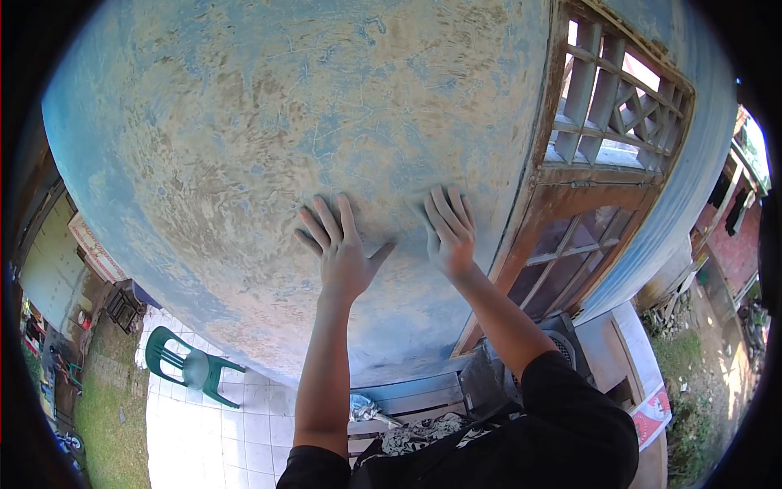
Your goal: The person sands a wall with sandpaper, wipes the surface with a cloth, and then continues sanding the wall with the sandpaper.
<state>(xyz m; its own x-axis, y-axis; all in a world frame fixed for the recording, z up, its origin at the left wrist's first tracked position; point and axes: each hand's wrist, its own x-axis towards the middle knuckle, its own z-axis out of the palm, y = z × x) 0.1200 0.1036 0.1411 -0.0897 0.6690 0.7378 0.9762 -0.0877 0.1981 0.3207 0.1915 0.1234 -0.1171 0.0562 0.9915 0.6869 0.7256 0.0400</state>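
Observation:
Both of my palms face a weathered wall [244, 138] with worn blue paint, tan bare patches and fine cracks. My left hand [342, 253] lies flat against it with fingers spread and thumb out to the right. To its right, my right hand [450, 232] also rests on the wall, its fingers stretched upward and closer together. Neither hand holds anything. Beside my right hand stands a brown wooden window frame [538, 212] with glass panes and a lattice vent [619, 102] above.
A green plastic chair [213, 375] stands on white floor tiles [183, 432] at lower left. Below my arms are a slatted bench [428, 407], a patterned cloth [423, 433] and a dark appliance-like object [489, 379]. Grass [110, 407] borders the tiles; a yard lies at right.

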